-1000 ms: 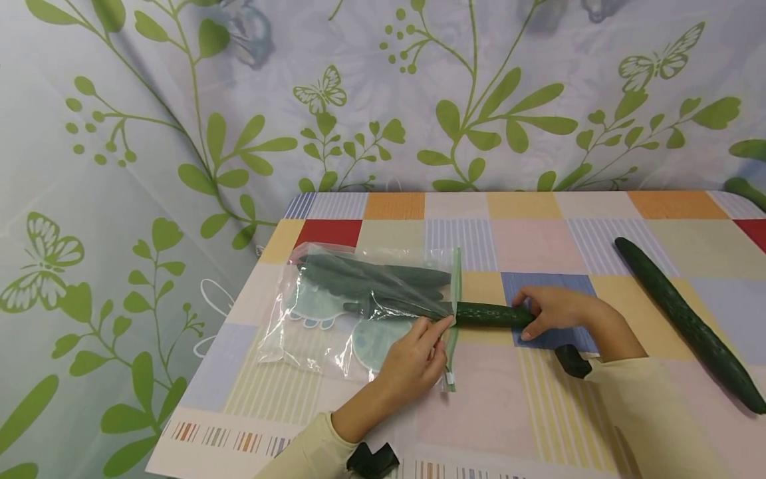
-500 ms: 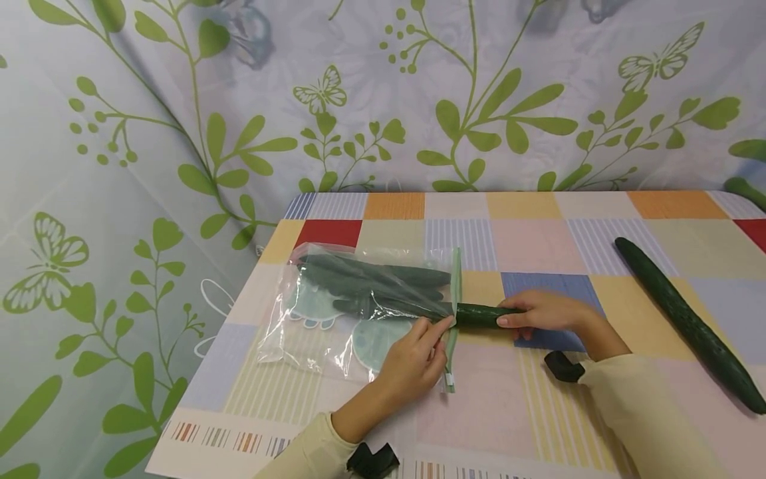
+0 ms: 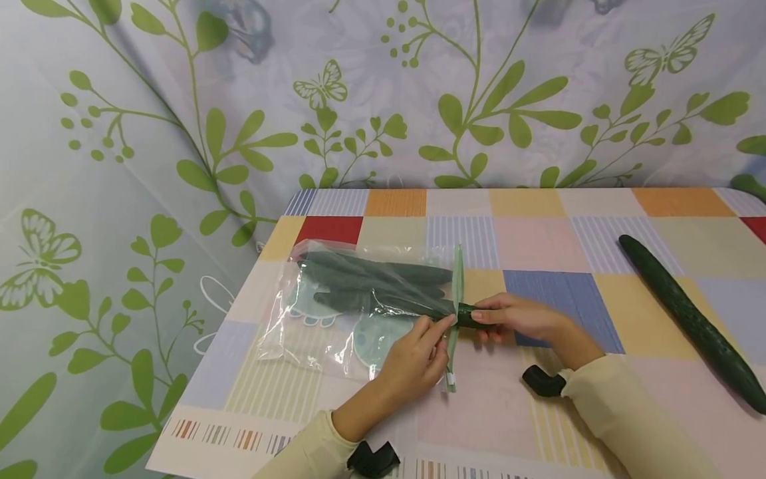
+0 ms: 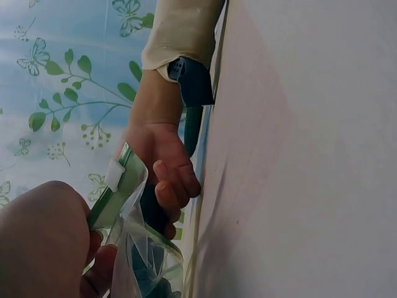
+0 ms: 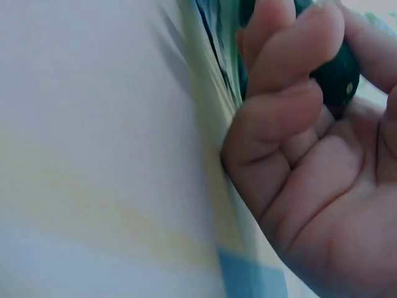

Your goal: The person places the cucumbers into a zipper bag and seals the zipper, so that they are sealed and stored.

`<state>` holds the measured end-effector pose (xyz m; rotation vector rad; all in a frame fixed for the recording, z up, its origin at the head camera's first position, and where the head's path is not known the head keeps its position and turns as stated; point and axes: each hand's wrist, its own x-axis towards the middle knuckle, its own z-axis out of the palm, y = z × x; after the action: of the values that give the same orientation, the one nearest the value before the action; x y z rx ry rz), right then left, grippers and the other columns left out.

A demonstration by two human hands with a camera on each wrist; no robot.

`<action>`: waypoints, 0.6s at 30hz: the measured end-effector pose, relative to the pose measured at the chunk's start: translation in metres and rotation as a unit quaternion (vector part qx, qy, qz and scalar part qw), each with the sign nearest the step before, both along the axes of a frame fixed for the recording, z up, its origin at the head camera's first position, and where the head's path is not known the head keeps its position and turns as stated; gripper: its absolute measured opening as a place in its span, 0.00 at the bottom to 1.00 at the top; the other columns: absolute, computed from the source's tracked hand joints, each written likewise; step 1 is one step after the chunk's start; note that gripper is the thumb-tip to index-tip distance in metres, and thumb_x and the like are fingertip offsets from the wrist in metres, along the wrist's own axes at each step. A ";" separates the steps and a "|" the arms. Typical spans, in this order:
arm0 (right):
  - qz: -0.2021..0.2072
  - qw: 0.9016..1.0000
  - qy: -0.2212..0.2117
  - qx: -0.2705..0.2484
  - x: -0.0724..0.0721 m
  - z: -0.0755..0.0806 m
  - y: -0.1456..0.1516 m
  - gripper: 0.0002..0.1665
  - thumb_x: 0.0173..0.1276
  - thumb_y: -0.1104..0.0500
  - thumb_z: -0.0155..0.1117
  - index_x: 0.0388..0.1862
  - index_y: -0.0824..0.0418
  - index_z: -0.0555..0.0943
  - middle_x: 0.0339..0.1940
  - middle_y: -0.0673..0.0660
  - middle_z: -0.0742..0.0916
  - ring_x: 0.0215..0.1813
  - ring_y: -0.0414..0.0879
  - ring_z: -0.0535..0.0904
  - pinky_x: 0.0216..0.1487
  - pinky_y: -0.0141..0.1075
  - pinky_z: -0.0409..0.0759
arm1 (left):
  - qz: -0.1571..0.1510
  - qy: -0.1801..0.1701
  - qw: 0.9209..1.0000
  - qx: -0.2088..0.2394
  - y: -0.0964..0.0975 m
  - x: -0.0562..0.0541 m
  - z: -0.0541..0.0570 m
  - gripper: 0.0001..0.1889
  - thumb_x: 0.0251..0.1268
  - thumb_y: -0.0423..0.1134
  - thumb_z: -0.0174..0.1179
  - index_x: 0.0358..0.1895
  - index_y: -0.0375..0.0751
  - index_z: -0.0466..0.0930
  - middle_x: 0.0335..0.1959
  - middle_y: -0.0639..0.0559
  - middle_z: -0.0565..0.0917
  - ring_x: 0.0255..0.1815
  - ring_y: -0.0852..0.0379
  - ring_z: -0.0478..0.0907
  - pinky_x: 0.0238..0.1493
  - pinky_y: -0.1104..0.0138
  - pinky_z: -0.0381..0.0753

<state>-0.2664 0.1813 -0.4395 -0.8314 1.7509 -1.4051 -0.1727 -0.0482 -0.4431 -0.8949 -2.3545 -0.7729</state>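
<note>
A clear zip bag [image 3: 278, 332] with a green zip edge lies on the table, its mouth facing right. Inside are several dark green cucumbers [image 3: 371, 269]. My left hand [image 3: 413, 356] pinches the near side of the bag's mouth; in the left wrist view the green edge with its white slider [image 4: 115, 175] shows beside my fingers. With my right hand [image 3: 520, 316] I grip the end of a cucumber [image 3: 469, 316], most of which lies inside the bag. The right wrist view shows fingers curled around that cucumber's end [image 5: 340, 77].
Another cucumber [image 3: 688, 319] lies slanted on the right of the patchwork-covered table [image 3: 526, 246]. A leaf-patterned curtain [image 3: 359, 86] hangs behind and to the left. Black straps [image 3: 544, 381] sit at both wrists.
My right hand has moved left, sliding the cucumber deeper into the bag, with only its end left outside. The left hand has stayed at the bag's mouth.
</note>
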 end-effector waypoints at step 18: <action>-0.091 0.992 0.087 0.007 0.013 0.002 -0.038 0.19 0.70 0.57 0.48 0.33 0.74 0.73 0.18 0.51 0.75 0.19 0.36 0.67 0.24 0.32 0.69 | -0.012 0.018 1.000 0.003 -0.004 0.001 -0.003 0.24 0.51 0.29 0.53 0.56 0.37 0.74 0.27 0.52 0.67 0.18 0.68 0.60 0.20 0.84 0.58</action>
<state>-0.2534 0.1428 -0.4374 -0.8264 2.0096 -1.4728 -0.1713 -0.0526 -0.4465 -0.9274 -2.3138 -0.7670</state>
